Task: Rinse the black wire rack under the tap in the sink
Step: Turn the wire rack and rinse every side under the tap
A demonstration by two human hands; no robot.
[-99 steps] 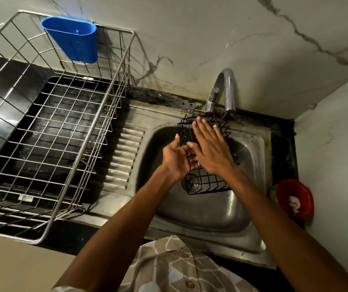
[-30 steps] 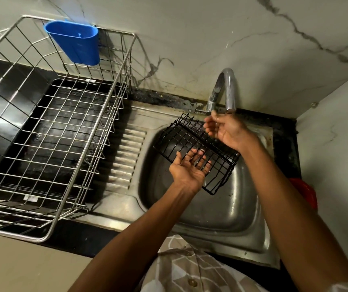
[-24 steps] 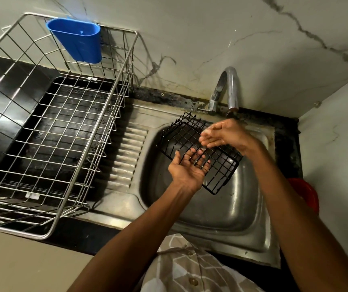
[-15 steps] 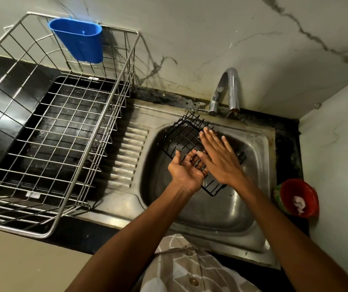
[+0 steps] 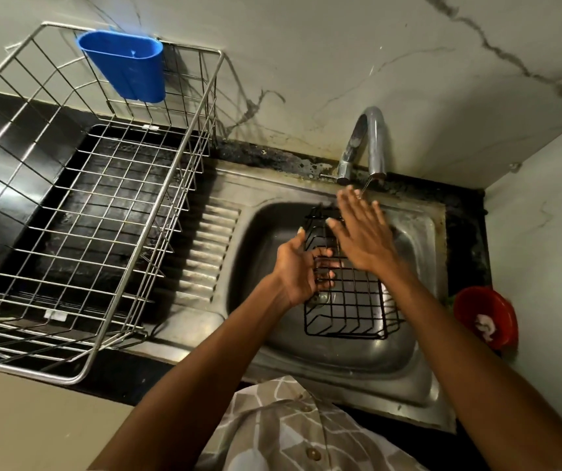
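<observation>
Stainless-steel wire dish drainer [image 5: 109, 212] with a blue plastic cutlery cup [image 5: 125, 68] is set at far left, beside the steel sink [image 5: 262, 229]. Black wire rack [image 5: 347, 300] is held tilted over the basin, gripped at its left edge by the left hand [image 5: 298, 266]; right hand [image 5: 363, 234] is laid flat, fingers straight, across its upper part below the tap [image 5: 366, 144]. Rinsing is judged under way under a thin trickle; turning the rack to wet its lower end is called for next.

A home kitchen is showing here: a steel sink [image 5: 422, 239] with a curved tap [image 5: 371, 144] is sitting in a black counter [image 5: 466, 246]. A wire dish drainer [image 5: 109, 212] is standing beside it, against marble-patterned wall tiles [image 5: 340, 56].
</observation>
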